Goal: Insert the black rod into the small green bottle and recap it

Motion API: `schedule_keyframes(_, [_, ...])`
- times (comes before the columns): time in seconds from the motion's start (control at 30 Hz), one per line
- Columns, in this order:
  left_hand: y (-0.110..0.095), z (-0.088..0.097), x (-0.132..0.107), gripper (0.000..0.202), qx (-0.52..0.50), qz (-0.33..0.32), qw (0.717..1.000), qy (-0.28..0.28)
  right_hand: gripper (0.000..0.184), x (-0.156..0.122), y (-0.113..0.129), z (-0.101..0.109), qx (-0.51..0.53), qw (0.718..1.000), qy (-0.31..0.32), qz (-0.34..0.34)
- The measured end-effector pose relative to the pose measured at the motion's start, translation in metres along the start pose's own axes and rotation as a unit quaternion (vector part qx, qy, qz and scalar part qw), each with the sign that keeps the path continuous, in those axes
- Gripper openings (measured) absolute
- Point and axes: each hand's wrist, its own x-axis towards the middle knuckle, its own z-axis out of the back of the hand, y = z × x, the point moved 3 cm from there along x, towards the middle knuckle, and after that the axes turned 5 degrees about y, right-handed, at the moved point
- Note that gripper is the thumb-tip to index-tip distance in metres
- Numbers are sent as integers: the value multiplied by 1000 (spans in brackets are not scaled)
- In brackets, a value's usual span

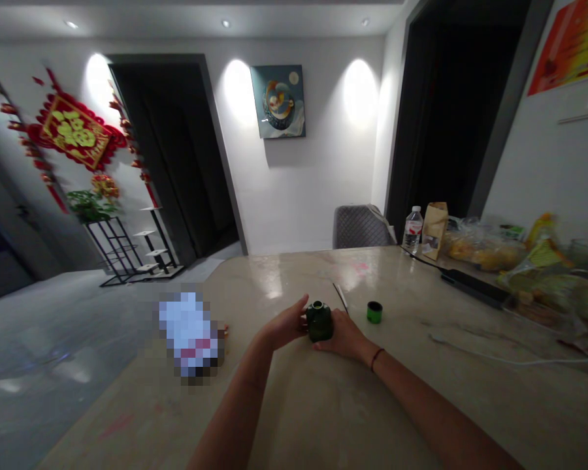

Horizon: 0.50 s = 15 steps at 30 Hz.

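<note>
A small dark green bottle (319,324) with an uncovered round mouth stands upright between my hands, over the middle of the table. My left hand (286,324) is curved against its left side, the thumb raised and the fingertips partly hidden by the bottle. From the right, my right hand (347,337) wraps round the other side, with a dark red string at the wrist. A short green cylinder, like a cap (374,313), sits to the right of that hand. Behind the right hand lies a thin dark stick (340,296) beside something pale.
On the stone-patterned table (255,271), a blurred-out bright screen (189,329) is at left. A black power strip (475,287), a white cable (509,360), a water bottle (412,230), a paper bag (434,230) and filled plastic bags (485,247) occupy the right. Beyond stands a grey chair (360,226).
</note>
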Motion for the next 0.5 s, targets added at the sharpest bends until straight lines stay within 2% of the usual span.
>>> schedule_keyframes(0.27, [-1,7,1,45,8,-26,1000,-9,62,-1,0,7,34,999,39,-8])
schedule_keyframes(0.4, [-11,6,-4,47,45,-75,996,-30,49,-1,4,18,106,986,126,39])
schedule_keyframes(0.5, [-21,6,-12,51,113,-105,986,-62,52,-1,4,33,74,983,154,62])
